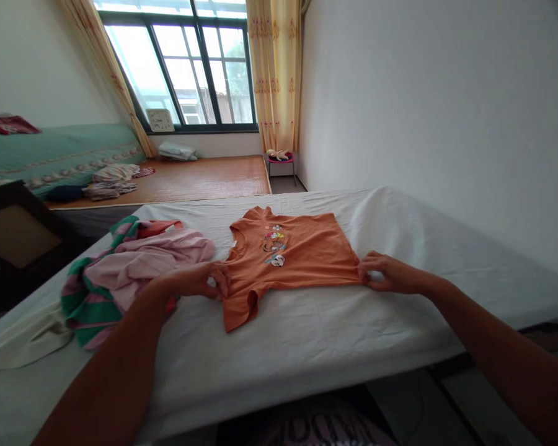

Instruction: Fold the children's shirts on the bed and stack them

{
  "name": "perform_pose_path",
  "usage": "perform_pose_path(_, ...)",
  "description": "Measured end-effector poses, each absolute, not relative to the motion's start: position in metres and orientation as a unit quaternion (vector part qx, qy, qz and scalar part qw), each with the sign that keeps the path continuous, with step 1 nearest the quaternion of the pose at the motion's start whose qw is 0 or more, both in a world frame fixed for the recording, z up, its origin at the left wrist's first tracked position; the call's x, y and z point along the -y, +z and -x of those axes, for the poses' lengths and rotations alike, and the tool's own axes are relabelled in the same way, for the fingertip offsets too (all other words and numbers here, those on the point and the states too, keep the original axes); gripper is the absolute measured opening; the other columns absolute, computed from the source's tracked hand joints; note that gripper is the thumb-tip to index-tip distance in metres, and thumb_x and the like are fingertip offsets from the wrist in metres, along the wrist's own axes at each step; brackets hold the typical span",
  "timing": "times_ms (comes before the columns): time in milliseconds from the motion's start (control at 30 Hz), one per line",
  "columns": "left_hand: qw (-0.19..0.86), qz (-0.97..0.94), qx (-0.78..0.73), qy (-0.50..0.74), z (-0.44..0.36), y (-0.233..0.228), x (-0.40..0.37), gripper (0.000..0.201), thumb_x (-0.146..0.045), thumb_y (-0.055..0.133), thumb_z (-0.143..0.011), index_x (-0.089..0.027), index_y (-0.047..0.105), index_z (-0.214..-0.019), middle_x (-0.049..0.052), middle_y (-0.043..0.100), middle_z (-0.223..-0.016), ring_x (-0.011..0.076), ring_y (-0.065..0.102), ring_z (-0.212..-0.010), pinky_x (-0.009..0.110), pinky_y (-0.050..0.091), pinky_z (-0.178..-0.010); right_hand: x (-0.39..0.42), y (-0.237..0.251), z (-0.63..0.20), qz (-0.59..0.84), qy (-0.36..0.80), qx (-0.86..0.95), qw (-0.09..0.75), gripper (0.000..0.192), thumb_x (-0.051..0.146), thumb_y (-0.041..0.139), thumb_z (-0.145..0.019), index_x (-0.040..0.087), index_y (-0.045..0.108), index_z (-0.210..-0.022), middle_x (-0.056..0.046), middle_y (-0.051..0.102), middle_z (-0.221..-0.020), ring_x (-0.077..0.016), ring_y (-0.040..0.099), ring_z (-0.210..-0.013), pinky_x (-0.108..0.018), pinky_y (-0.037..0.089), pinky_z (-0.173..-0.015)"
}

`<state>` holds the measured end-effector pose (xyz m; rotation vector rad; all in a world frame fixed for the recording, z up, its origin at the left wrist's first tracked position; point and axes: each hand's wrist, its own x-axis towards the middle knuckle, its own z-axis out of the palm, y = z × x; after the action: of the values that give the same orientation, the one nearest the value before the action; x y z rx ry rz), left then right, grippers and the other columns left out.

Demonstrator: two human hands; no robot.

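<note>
Orange t-shirt (288, 257) lies flat on the white sheet (307, 334) of the bed, neck toward the far side, printed front up. My left hand (199, 280) reaches in from the lower left, forearm low over the sheet, fingers pinched on the shirt's left edge just above the short sleeve. My right hand (385, 274) comes in from the right, arm stretched long, fingers and thumb pinching the shirt's right bottom corner. Fabric looks pulled taut between both grips. One sleeve hangs loose toward me, ending short of the bed's near edge. Pile of pink and green striped clothes (121, 272) sits just beside my left wrist, touching or nearly so, can't tell. Bare sheet to the right and in front. White wall (446, 111) runs along the bed's right side.
</note>
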<state>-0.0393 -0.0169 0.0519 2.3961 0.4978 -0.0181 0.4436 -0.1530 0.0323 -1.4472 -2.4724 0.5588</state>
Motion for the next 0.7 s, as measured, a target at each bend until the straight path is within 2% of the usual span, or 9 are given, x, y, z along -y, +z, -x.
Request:
perform_pose_path(67,0.356,-0.915,-0.190,-0.005,0.038,0.054,0.019,0.026,-0.047,0.066,-0.080,-0.023,0.077,-0.082,0.007,0.069,-0.101,0.0209,0.059,-0.098,0.032,0.043,-0.095,0.153,0.031,-0.442,0.491,0.201,0.837,0.135,0.007,0.019,0.059,-0.074,0.023,0.065,-0.077,-0.005,0.068,-0.098,-0.0238,0.054,-0.108,-0.035,0.040,-0.095)
perform_pose_path(133,0.389,-0.899,-0.203,0.004,0.035,0.054,0.019,0.026,-0.046,0.066,-0.080,-0.021,0.076,-0.084,0.008,0.068,-0.107,0.0214,0.060,-0.101,0.031,0.044,-0.094,0.150,0.033,-0.440,0.495,0.222,0.824,0.161,0.005,0.024,0.062,-0.075,0.023,0.065,-0.078,-0.005,0.068,-0.102,-0.0255,0.054,-0.113,-0.036,0.040,-0.097)
perform_pose_path(200,0.426,-0.868,-0.250,0.042,0.029,0.053,0.014,0.030,-0.047,0.065,-0.080,-0.019,0.073,-0.090,0.008,0.069,-0.102,0.0210,0.062,-0.095,0.030,0.048,-0.086,0.139,0.035,-0.439,0.502,0.252,0.805,0.193,0.011,0.031,0.062,-0.077,0.022,0.064,-0.082,-0.006,0.067,-0.098,-0.0247,0.057,-0.105,-0.035,0.043,-0.092)
perform_pose_path(267,0.443,-0.827,-0.322,0.125,0.019,0.051,0.001,0.037,-0.050,0.064,-0.079,-0.018,0.070,-0.096,0.006,0.069,-0.088,0.0193,0.063,-0.081,0.028,0.051,-0.073,0.119,0.037,-0.439,0.520,0.272,0.771,0.245,0.020,0.039,0.059,-0.080,0.020,0.060,-0.088,-0.005,0.066,-0.089,-0.0215,0.061,-0.090,-0.032,0.046,-0.082)
perform_pose_path(367,0.409,-0.762,-0.420,0.275,0.000,0.046,-0.029,0.046,-0.054,0.063,-0.076,-0.016,0.066,-0.102,0.003,0.067,-0.077,0.0172,0.061,-0.068,0.025,0.048,-0.058,0.079,0.032,-0.438,0.608,0.251,0.676,0.333,0.028,0.044,0.053,-0.084,0.018,0.055,-0.095,-0.004,0.063,-0.079,-0.0173,0.058,-0.071,-0.027,0.046,-0.064)
perform_pose_path(433,0.371,-0.720,-0.485,0.330,-0.010,0.041,-0.047,0.049,-0.055,0.061,-0.075,-0.015,0.065,-0.104,0.004,0.068,-0.079,0.0189,0.062,-0.072,0.026,0.049,-0.060,0.055,0.021,-0.437,0.684,0.202,0.599,0.363,0.029,0.044,0.050,-0.086,0.017,0.055,-0.095,-0.006,0.063,-0.081,-0.0175,0.058,-0.071,-0.027,0.045,-0.062)
perform_pose_path(533,0.352,-0.673,-0.541,0.360,-0.012,0.028,-0.060,0.051,-0.057,0.054,-0.079,-0.015,0.064,-0.106,0.009,0.070,-0.097,0.0231,0.063,-0.094,0.030,0.052,-0.074,0.035,0.000,-0.440,0.745,0.157,0.526,0.379,0.032,0.044,0.051,-0.086,0.015,0.057,-0.099,-0.011,0.066,-0.092,-0.0207,0.061,-0.084,-0.029,0.047,-0.072)
perform_pose_path(633,0.383,-0.664,-0.523,0.373,0.000,0.015,-0.053,0.058,-0.060,0.049,-0.083,-0.017,0.060,-0.119,0.010,0.067,-0.114,0.0233,0.060,-0.108,0.032,0.050,-0.086,0.038,-0.015,-0.443,0.718,0.228,0.529,0.391,0.055,0.051,0.055,-0.084,0.015,0.049,-0.125,-0.012,0.067,-0.100,-0.0219,0.063,-0.090,-0.031,0.049,-0.076)
perform_pose_path(700,0.398,-0.683,-0.505,0.346,0.008,0.010,-0.045,0.065,-0.060,0.056,-0.079,-0.018,0.054,-0.129,0.009,0.069,-0.111,0.0229,0.062,-0.105,0.033,0.050,-0.086,0.045,-0.018,-0.444,0.667,0.278,0.577,0.380,0.073,0.052,0.063,-0.079,0.017,0.037,-0.138,-0.010,0.067,-0.105,-0.0218,0.063,-0.092,-0.031,0.049,-0.078)
